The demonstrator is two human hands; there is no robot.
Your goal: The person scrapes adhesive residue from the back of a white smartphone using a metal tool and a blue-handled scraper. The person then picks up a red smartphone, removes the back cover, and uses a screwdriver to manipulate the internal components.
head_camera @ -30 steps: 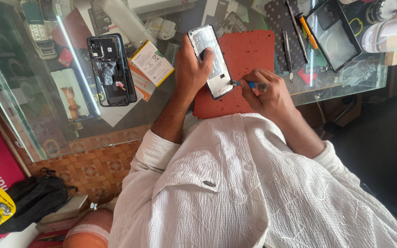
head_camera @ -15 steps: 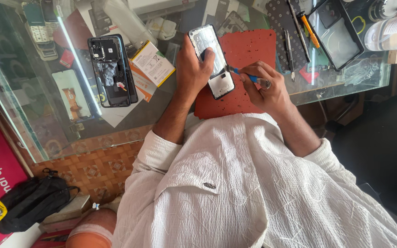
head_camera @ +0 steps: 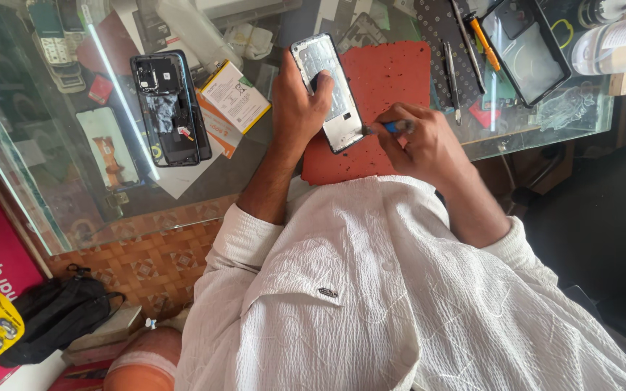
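A glass counter (head_camera: 182, 195) carries a red mat (head_camera: 393, 80), and over the mat's near left part the phone frame (head_camera: 325, 90) is held up off it. Its long axis runs far to near, leaning slightly right at the near end. The left hand (head_camera: 297, 101) wraps the frame's left edge, thumb across its face, closed firmly on it. The right hand (head_camera: 422, 141) sits just right of the frame's near corner, nearer to that end, fingers pinched narrow on a blue screwdriver (head_camera: 389, 128) whose tip touches the frame's lower right edge.
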